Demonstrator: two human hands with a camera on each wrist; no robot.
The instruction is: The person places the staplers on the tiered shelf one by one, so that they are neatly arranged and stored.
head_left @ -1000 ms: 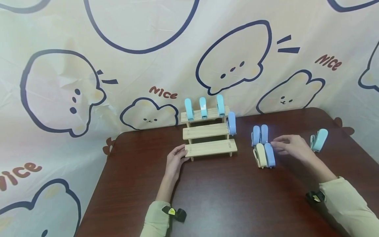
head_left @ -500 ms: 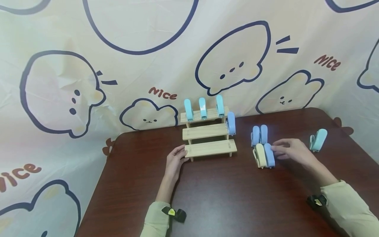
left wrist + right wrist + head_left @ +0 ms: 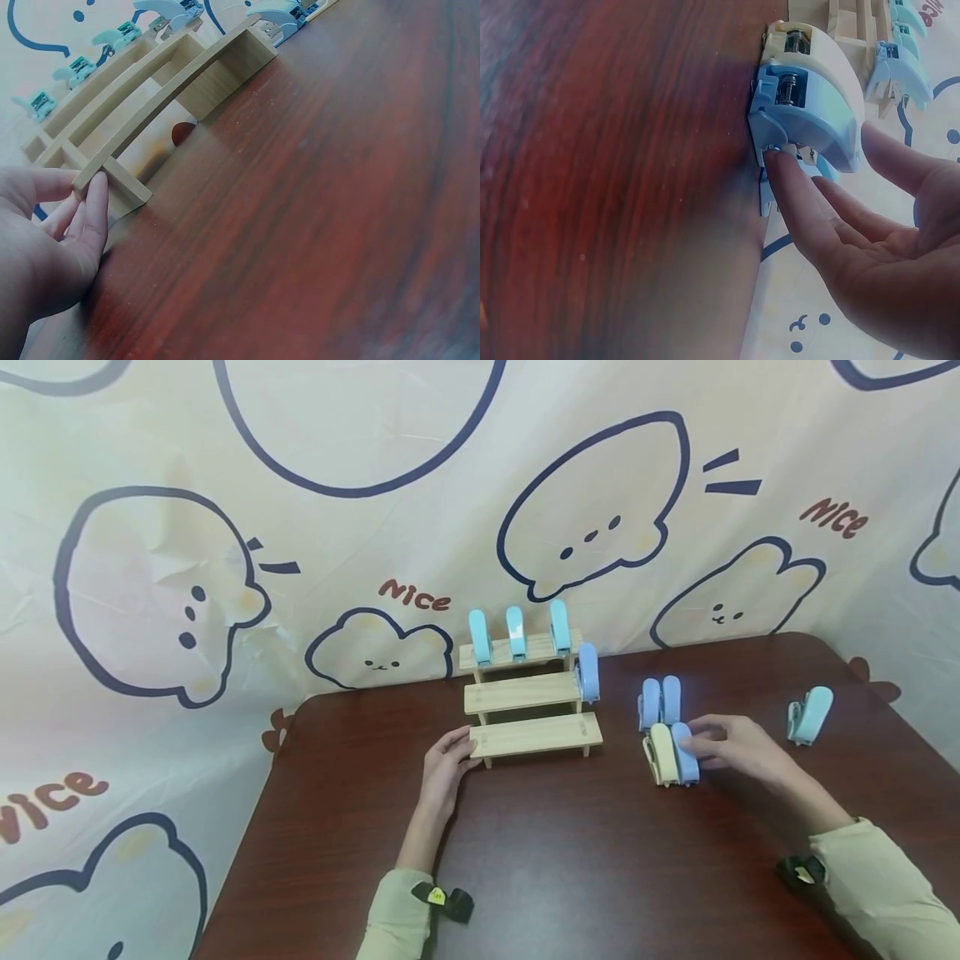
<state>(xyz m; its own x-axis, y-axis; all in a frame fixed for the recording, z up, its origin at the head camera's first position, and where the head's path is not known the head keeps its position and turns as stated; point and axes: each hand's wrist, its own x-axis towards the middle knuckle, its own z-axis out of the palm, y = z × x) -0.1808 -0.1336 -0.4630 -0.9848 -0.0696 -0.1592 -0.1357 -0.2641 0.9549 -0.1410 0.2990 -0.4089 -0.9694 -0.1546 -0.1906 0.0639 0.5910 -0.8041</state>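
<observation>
My left hand (image 3: pixel 442 772) pinches the left end of the lowest step of a small three-tier wooden shelf (image 3: pixel 536 735), thumb above and fingers below in the left wrist view. My right hand (image 3: pixel 738 747) is at a blue clip (image 3: pixel 684 753) in a small cluster on the table. In the right wrist view its thumb is by the handle end of that blue clip (image 3: pixel 810 112) and a fingertip touches its lower side. Next to it stands a cream clip (image 3: pixel 662 753). Behind these are two more blue clips (image 3: pixel 649 703).
Several light-blue clips (image 3: pixel 516 633) stand on the shelf's top step, and a blue clip (image 3: pixel 588 672) sits at the right end of the middle step. Another light-blue clip (image 3: pixel 810 716) lies far right on the brown table (image 3: pixel 570 860). A printed cloth (image 3: pixel 375 535) hangs behind.
My right hand has moved slightly forward and left, so its thumb has come onto the front blue clip. The left hand and the shelf stay in place.
</observation>
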